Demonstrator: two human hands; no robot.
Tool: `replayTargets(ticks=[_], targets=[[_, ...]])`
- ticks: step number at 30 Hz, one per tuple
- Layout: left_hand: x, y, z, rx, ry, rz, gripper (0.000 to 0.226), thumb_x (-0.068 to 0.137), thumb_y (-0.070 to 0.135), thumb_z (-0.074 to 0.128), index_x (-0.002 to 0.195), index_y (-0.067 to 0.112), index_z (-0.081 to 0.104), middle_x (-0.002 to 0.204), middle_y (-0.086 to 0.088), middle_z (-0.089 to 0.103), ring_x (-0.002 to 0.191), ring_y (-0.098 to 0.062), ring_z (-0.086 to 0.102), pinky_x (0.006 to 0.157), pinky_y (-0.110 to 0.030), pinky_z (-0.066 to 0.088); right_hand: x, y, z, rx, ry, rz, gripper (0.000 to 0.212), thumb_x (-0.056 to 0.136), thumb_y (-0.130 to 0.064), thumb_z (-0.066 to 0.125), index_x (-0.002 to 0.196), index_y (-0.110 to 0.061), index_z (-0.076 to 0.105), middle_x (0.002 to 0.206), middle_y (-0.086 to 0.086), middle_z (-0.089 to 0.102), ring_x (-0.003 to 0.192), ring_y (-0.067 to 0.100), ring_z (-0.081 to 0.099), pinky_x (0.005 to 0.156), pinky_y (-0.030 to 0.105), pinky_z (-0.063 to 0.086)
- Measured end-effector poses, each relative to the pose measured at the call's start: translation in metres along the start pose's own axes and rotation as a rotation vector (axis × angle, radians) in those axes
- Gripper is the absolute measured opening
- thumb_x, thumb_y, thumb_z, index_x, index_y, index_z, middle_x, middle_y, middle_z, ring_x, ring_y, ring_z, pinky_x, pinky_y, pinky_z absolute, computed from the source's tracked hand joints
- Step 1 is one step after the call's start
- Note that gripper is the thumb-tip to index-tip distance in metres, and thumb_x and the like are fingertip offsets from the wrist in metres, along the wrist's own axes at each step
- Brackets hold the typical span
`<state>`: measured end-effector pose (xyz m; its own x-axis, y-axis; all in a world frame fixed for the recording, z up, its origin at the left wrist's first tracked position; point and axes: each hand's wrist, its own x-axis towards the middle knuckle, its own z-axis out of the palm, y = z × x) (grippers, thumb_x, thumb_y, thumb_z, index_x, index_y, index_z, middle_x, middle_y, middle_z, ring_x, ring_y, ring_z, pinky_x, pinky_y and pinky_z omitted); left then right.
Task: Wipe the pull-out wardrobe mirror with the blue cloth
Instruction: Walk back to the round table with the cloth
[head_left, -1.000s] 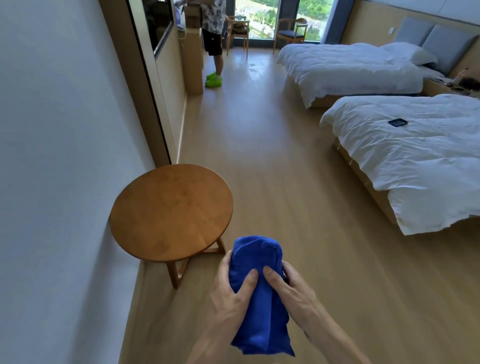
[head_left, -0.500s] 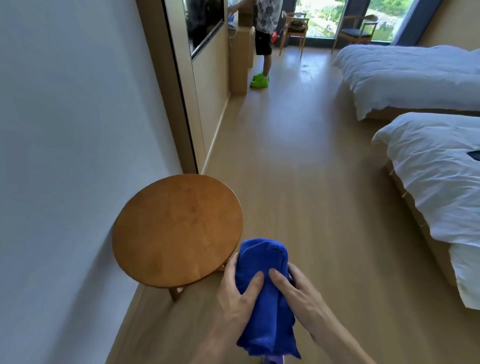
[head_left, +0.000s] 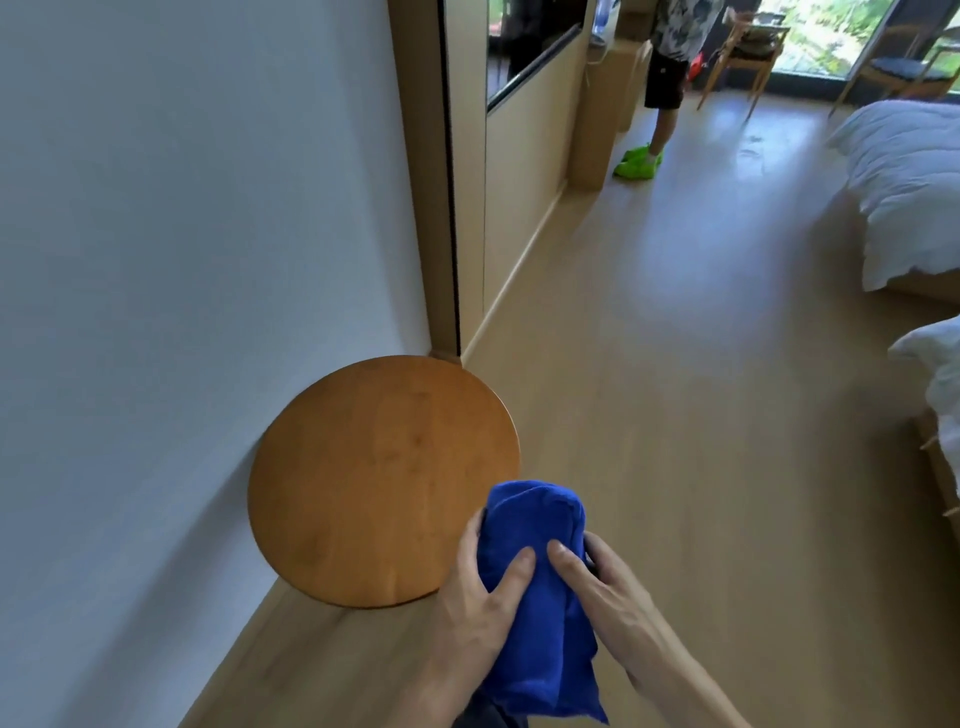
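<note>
Fingers (head_left: 514, 566) of my left hand (head_left: 478, 613) and right hand (head_left: 618, 608) are gripping the blue cloth (head_left: 535, 525) at six o'clock. I am judging this the approach: the wardrobe (head_left: 467, 208) at twelve o'clock needs its mirror, which I cannot make out, pulled out next.

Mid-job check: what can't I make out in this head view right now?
Head view only:
- Mirror face: not identifiable; only a dark strip shows, edge-on beside the wall.
- Legs of the table: hidden under its top.
- Fingers of left hand and right hand: mostly behind the cloth they grip.
- Other person: cut off by the top edge.
</note>
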<state>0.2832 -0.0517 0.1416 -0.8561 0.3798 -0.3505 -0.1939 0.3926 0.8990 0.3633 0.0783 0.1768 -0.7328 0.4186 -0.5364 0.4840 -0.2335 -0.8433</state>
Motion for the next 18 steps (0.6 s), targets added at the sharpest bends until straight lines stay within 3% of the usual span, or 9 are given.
replayTargets(ticks=[4,7,13,18], targets=[[0.045,0.008,-0.001,-0.053,0.003,-0.018,0.062,0.089,0.053,0.068,0.141,0.045,0.034,0.122,0.037,0.045,0.105,0.033,0.043,0.081,0.007,0.035,0.047,-0.027,0.001,-0.065,-0.034,0.02,0.021,0.099,-0.039,0.06,0.113,-0.025,0.068,0.104,-0.003,0.077,0.095,0.012,0.074,0.082,0.029,0.06],[0.076,0.018,-0.004,-0.091,0.013,-0.013,0.066,0.088,0.055,0.067,0.144,0.044,0.034,0.133,0.034,0.045,0.119,0.021,0.044,0.089,0.003,0.038,0.08,-0.05,0.003,-0.121,-0.075,0.021,0.022,0.099,-0.038,0.059,0.115,-0.024,0.067,0.107,-0.002,0.076,0.099,0.014,0.073,0.091,0.037,0.059],[0.117,0.037,-0.028,-0.128,0.16,-0.003,0.067,0.09,0.054,0.066,0.149,0.04,0.036,0.138,0.032,0.047,0.127,0.012,0.047,0.112,-0.026,0.042,0.134,-0.092,0.025,-0.243,-0.186,0.004,0.021,0.099,-0.04,0.058,0.112,-0.024,0.067,0.103,-0.004,0.077,0.096,0.011,0.073,0.09,0.036,0.059],[0.146,0.036,-0.046,-0.178,0.325,-0.078,0.064,0.091,0.055,0.065,0.145,0.047,0.032,0.136,0.034,0.045,0.126,0.013,0.046,0.111,-0.023,0.041,0.188,-0.118,0.052,-0.39,-0.335,0.002,0.024,0.098,-0.043,0.06,0.111,-0.023,0.067,0.104,-0.001,0.076,0.099,0.017,0.072,0.094,0.045,0.056]])
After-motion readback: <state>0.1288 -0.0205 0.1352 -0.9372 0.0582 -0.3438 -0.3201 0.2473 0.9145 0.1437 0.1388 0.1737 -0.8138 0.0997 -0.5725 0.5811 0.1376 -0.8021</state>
